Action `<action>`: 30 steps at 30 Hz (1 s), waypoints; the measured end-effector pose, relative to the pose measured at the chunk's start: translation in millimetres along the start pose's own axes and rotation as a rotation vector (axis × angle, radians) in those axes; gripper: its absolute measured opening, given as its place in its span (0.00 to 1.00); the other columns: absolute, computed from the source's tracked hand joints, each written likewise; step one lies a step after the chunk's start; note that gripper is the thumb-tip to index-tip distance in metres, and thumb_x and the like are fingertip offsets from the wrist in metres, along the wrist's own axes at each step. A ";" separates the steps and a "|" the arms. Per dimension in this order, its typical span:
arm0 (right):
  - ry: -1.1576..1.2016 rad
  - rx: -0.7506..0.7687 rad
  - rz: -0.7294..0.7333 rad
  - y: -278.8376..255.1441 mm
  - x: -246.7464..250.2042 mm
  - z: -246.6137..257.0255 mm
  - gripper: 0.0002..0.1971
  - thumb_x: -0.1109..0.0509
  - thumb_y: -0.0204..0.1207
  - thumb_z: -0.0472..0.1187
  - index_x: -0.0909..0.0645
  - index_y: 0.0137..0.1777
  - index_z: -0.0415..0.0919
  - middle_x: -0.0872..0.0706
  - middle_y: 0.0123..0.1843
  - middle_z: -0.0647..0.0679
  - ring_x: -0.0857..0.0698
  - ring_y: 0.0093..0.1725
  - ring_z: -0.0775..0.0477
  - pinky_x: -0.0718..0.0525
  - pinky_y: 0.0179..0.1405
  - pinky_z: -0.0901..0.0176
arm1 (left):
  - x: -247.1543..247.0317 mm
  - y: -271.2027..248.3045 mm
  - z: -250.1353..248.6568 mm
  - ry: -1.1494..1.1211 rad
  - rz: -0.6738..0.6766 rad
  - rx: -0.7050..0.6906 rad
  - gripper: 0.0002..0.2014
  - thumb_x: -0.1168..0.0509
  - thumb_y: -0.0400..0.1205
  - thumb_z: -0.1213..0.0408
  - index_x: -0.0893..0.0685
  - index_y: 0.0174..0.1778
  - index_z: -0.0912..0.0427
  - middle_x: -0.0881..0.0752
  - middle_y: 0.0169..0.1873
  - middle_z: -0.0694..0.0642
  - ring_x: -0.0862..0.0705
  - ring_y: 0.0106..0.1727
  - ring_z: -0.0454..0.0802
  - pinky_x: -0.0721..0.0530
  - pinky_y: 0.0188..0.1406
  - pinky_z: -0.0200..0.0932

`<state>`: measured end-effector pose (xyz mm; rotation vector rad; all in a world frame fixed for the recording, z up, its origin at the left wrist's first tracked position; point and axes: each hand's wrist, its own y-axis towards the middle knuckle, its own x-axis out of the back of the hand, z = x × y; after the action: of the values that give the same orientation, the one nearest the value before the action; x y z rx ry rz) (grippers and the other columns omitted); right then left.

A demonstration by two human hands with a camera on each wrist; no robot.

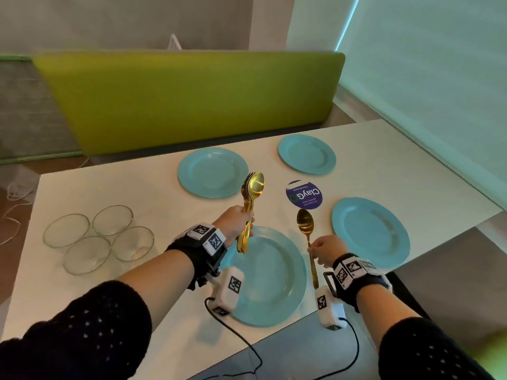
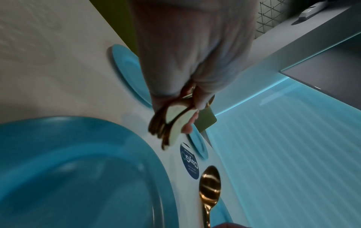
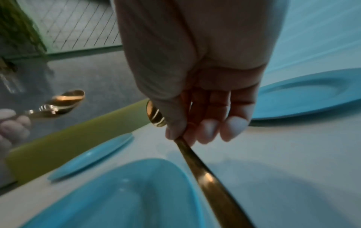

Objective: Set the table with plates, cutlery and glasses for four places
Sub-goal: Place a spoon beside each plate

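Plates (image 1: 212, 172): 4, blue, on the tabletop (image 1: 109, 193).
Glass bowls (image 1: 67, 230): 4, left edge.
Left hand (image 1: 233, 224): fist around a spoon bundle (image 1: 251, 198).
Right hand (image 1: 325, 249): pinches 1 spoon (image 1: 306, 224).

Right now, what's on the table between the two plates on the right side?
A round purple sticker reading ClayGo lies roughly between the far right plate and the near right plate, a little to their left. The head view shows it.
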<state>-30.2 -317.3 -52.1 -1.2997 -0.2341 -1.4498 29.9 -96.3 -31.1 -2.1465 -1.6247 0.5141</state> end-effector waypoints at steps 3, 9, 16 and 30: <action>-0.199 0.025 0.043 11.3 -5.5 -7.6 0.11 0.34 0.79 0.43 0.13 0.53 0.39 0.12 0.52 0.44 0.16 0.49 0.46 0.16 0.61 0.53 | -3.1 10.2 5.5 -0.011 -0.020 0.013 0.11 0.45 0.87 0.68 0.25 0.39 0.61 0.25 0.34 0.56 0.25 0.33 0.48 0.19 0.38 0.43; -0.308 0.036 0.078 19.6 -17.6 -14.4 0.15 0.37 0.78 0.43 0.13 0.57 0.39 0.12 0.59 0.43 0.14 0.60 0.43 0.17 0.63 0.52 | -7.1 18.6 11.4 0.017 -0.045 0.041 0.11 0.45 0.87 0.67 0.25 0.39 0.60 0.24 0.34 0.55 0.24 0.33 0.48 0.19 0.38 0.42; -0.311 0.003 0.010 21.8 -28.4 -14.0 0.13 0.34 0.77 0.45 0.12 0.54 0.42 0.10 0.55 0.45 0.14 0.57 0.44 0.15 0.58 0.55 | -8.2 21.3 6.3 0.050 -0.020 0.035 0.10 0.45 0.87 0.66 0.26 0.39 0.60 0.24 0.35 0.55 0.23 0.32 0.49 0.19 0.33 0.40; -0.226 -0.078 -0.093 20.6 -40.0 -11.1 0.12 0.37 0.76 0.40 0.11 0.51 0.41 0.11 0.50 0.41 0.13 0.50 0.40 0.15 0.48 0.55 | 1.8 26.9 3.3 0.084 0.049 0.044 0.10 0.45 0.87 0.66 0.25 0.40 0.60 0.23 0.35 0.55 0.23 0.33 0.49 0.18 0.39 0.43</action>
<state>-29.2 -309.9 -97.9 -1.5352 -0.3955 -1.3998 50.7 -100.9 -48.0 -2.1506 -1.5055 0.4632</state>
